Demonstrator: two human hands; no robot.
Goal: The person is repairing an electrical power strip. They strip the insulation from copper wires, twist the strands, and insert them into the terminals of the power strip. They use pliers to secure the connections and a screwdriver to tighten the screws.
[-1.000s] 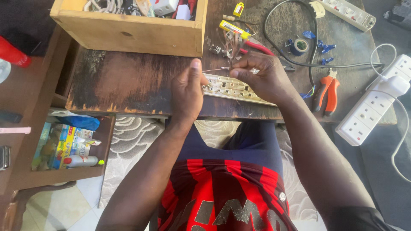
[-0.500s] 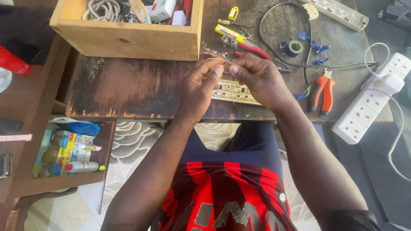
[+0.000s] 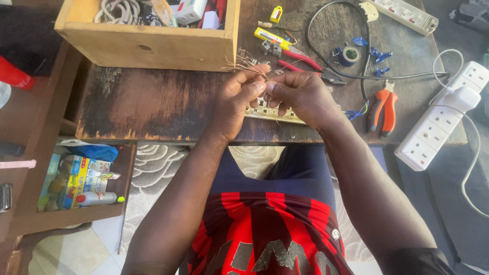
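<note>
Dark, worn wood made up the table (image 3: 153, 107), its front edge chipped pale; the left hand (image 3: 237, 104) and the right hand (image 3: 300, 94) met above its middle, fingertips pressed together; both sets of fingers were pinched on a tuft of thin copper strands (image 3: 244, 62) that fanned out just beyond the fingertips; right under the fingers lay a pale socket strip insert (image 3: 270, 112), flat on the table and partly hidden by the hands; just past the fingers on the right side lay red-handled cutters (image 3: 305, 63) and a yellow-handled tool (image 3: 272, 38); farther out that way sat a roll of dark tape (image 3: 350, 54), a black cable (image 3: 356, 76) and orange-handled pliers (image 3: 383, 109); well off to the right, a white power strip (image 3: 438, 122) hung over the table edge; beyond the left fingers stood an open wooden box (image 3: 153, 46) holding coiled cord; low on the left, a shelf (image 3: 76, 178) held small packets and a bottle.
</note>
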